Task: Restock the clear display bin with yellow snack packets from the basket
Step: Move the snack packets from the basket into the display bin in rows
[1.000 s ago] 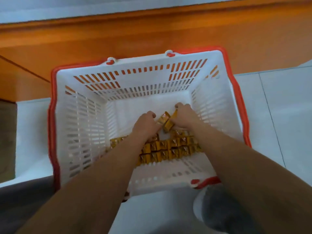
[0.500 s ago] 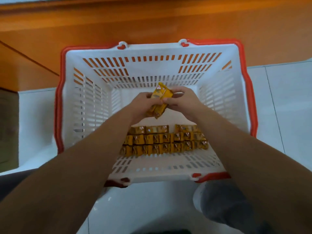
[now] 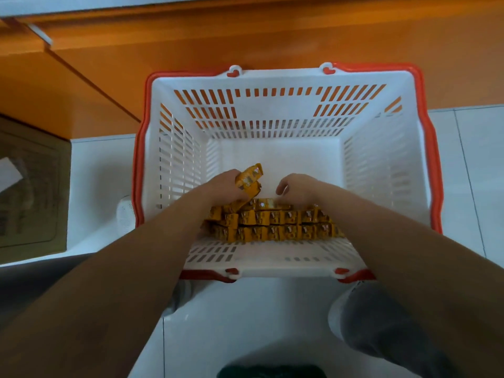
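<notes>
Left hand [image 3: 225,186] pinches a few yellow packets [image 3: 248,179]; right hand [image 3: 298,188] curls over the rows [image 3: 275,225] just beneath it, grip unclear. It should gather several squarely before lifting.

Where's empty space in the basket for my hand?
Free: the bare white floor of the basket between the far wall and the left hand and right hand. Crowded: the near side, filled with rows of yellow packets.
</notes>
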`<control>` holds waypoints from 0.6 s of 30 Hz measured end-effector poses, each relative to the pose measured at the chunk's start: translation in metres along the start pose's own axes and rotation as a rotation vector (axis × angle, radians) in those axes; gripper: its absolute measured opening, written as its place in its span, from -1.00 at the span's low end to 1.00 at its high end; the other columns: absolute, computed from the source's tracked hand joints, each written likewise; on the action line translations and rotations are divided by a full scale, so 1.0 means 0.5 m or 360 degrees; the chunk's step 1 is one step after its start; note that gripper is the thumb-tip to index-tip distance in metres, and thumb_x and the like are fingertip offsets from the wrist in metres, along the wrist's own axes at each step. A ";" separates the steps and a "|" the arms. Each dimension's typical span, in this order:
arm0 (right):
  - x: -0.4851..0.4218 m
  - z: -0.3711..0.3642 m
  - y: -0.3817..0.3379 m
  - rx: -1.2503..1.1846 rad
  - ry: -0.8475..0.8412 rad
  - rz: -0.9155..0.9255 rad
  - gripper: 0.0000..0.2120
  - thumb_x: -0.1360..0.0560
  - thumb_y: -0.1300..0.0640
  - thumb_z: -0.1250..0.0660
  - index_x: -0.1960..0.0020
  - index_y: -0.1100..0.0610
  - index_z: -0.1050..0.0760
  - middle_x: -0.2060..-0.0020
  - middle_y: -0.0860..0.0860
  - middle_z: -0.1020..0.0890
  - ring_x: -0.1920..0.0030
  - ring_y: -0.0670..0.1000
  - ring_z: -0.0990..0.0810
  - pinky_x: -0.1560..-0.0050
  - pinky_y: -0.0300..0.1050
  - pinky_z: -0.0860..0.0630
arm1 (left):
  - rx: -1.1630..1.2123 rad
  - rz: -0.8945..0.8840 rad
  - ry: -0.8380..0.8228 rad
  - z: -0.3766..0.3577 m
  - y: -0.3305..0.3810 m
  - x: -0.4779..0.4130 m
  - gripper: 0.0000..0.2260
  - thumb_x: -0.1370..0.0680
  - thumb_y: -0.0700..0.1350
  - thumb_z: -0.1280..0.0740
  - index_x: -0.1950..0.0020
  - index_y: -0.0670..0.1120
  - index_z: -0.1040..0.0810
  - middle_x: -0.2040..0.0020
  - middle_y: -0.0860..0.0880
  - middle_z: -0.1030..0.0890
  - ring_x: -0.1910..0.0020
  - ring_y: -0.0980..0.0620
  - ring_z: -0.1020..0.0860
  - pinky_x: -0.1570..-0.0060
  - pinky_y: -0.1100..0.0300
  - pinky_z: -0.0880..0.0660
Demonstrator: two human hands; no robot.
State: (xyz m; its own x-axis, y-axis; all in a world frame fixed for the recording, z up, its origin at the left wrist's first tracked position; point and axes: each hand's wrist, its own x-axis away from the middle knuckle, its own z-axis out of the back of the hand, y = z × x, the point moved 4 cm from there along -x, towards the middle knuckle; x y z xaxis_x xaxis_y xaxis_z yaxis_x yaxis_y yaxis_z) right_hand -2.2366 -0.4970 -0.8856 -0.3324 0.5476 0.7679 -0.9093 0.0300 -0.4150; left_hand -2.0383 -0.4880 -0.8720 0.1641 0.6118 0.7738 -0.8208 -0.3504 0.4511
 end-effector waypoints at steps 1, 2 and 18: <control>-0.003 -0.001 -0.002 0.0048 -0.0014 0.0007 -0.56 -0.51 -0.07 -0.43 -0.29 0.16 -0.57 -0.20 0.07 -0.63 -0.07 0.04 -0.57 -0.06 -0.12 -0.46 | -0.0045 -0.0006 -0.0045 -0.003 0.002 -0.004 -0.52 -0.53 -0.03 -0.47 -0.38 -0.06 -0.39 -0.13 -0.07 -0.50 0.05 0.00 -0.50 0.17 0.14 -0.40; -0.004 -0.001 -0.003 0.0076 -0.0045 0.0001 -0.57 -0.50 -0.07 -0.43 -0.26 0.16 -0.59 -0.16 0.07 -0.65 -0.05 0.05 -0.60 -0.06 -0.10 -0.49 | -0.0080 -0.0008 -0.0092 -0.004 0.003 -0.008 -0.53 -0.53 -0.02 -0.47 -0.37 -0.06 -0.39 -0.13 -0.07 -0.50 0.08 0.03 -0.50 0.19 0.16 -0.40; -0.010 0.018 0.035 -0.0983 0.0272 -0.0135 -0.68 -0.48 -0.02 -0.49 -0.12 0.10 -0.49 0.12 0.09 -0.66 0.21 0.01 -0.65 0.19 -0.06 -0.59 | -0.0323 -0.0157 0.0054 -0.017 0.006 -0.051 -0.41 -0.32 0.10 -0.63 -0.15 0.02 -0.36 -0.04 -0.01 -0.50 0.00 -0.03 -0.48 0.09 0.11 -0.39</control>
State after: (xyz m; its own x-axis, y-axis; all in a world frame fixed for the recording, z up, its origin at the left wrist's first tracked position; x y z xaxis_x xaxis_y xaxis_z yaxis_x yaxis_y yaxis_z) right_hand -2.2531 -0.5069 -0.8922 -0.1745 0.6461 0.7430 -0.6021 0.5271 -0.5997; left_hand -2.0495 -0.4988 -0.8941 0.2333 0.6605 0.7136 -0.8954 -0.1403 0.4226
